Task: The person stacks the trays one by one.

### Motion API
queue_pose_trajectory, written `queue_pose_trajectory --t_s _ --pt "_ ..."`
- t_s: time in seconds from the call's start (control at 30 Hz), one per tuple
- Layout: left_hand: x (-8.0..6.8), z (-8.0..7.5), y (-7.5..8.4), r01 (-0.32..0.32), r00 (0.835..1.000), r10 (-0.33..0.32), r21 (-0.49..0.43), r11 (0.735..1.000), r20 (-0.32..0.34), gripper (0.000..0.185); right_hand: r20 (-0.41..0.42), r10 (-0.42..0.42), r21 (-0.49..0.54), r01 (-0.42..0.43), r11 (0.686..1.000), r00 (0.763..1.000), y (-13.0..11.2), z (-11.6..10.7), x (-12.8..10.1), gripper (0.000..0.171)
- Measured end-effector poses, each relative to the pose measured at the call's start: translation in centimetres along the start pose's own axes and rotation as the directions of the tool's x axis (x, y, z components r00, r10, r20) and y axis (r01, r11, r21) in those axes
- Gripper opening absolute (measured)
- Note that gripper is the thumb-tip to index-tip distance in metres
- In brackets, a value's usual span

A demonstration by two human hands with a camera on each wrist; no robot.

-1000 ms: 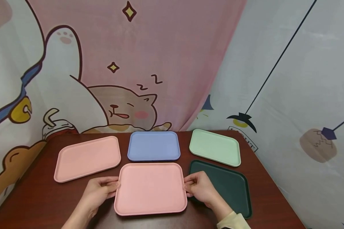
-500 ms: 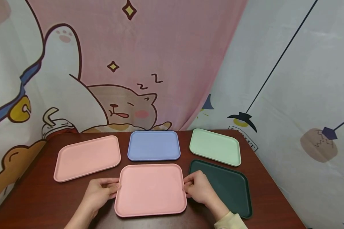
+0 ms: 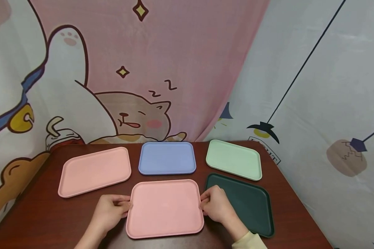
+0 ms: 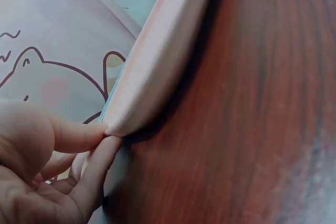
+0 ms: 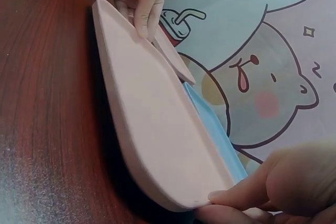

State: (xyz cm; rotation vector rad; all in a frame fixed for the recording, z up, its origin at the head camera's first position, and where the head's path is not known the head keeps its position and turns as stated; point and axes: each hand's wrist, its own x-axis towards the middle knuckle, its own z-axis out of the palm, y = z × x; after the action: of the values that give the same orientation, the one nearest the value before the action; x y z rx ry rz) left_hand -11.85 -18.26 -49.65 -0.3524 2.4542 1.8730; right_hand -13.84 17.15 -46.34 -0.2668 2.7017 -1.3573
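A pink rectangular tray [image 3: 165,209] with rounded corners and a low rim lies between my two hands at the front middle. My left hand [image 3: 109,211] pinches its left edge, thumb on the rim and fingers underneath. On the opposite short side, my right hand [image 3: 217,204] pinches the rim the same way. The left wrist view shows the underside of the tray [image 4: 157,61] close over the wood, with a dark shadow below. Both grips appear in the right wrist view, at either end of the tray [image 5: 157,114].
On the dark wooden table [image 3: 43,221], a second pink tray [image 3: 95,172] lies back left, a blue tray [image 3: 167,158] back middle and a light green tray [image 3: 233,160] back right. A dark green tray [image 3: 246,204] lies partly behind my right hand. A cartoon-print curtain [image 3: 187,69] stands behind.
Both hands and the pink tray between them have moved slightly toward the table's front, widening the gap to the blue tray. The other trays stay put.
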Motion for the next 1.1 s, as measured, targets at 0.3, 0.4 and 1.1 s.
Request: queue_pose_trajectory --t_s 0.3,0.4,1.1 --pt "-0.3 0.1 0.2 -0.033 0.999 0.033 0.030 0.999 -0.005 0.021 0.027 0.026 0.071 -0.028 0.997 0.999 0.0 -0.3 -0.3 0.015" --pt "-0.4 -0.1 0.4 -0.029 0.999 0.030 0.040 0.999 -0.015 0.023 0.035 0.048 0.082 -0.051 0.995 0.998 0.0 -1.0 -0.4 0.014" --pt "-1.5 -1.7 6.6 -0.122 0.990 0.121 0.009 0.992 0.078 0.048 0.188 0.054 0.317 -0.113 0.942 0.981 -0.7 -8.8 -3.4 0.047"
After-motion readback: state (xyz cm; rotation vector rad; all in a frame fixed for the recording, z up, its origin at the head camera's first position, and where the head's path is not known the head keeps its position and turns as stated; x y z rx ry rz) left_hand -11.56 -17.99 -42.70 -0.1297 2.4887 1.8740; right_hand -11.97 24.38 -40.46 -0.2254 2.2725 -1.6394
